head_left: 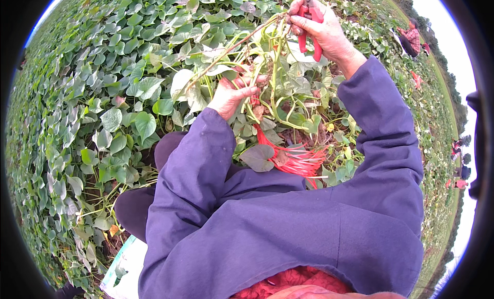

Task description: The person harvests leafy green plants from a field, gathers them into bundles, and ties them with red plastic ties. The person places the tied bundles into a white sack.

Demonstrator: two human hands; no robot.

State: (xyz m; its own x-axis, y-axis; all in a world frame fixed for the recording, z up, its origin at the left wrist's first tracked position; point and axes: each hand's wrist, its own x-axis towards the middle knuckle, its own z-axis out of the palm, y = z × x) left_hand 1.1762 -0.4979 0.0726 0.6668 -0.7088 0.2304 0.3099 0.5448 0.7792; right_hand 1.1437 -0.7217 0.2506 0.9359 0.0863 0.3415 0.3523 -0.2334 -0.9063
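Note:
In my right hand (326, 34) is a pair of red-handled pruning shears (317, 17), its blades pointing up past the top edge. The thumb and fingers of that hand also pinch the upper end of several leafy vines (274, 67), which look like sweet potato vines. Lower and to the left, my left hand (231, 94) is around the same bundle, its fingers partly hidden behind stems and leaves. Below the bundle, a bunch of red plastic strips (295, 158) fans out near my lap, with a dry leaf on it.
Dense heart-shaped foliage (112, 121) covers the ground to the left and ahead. A white sheet or bag (125, 266) lies by my legs. More red strips (417, 79) lie farther right. A person in a checked shirt (411, 38) sits in the field; others are farther off.

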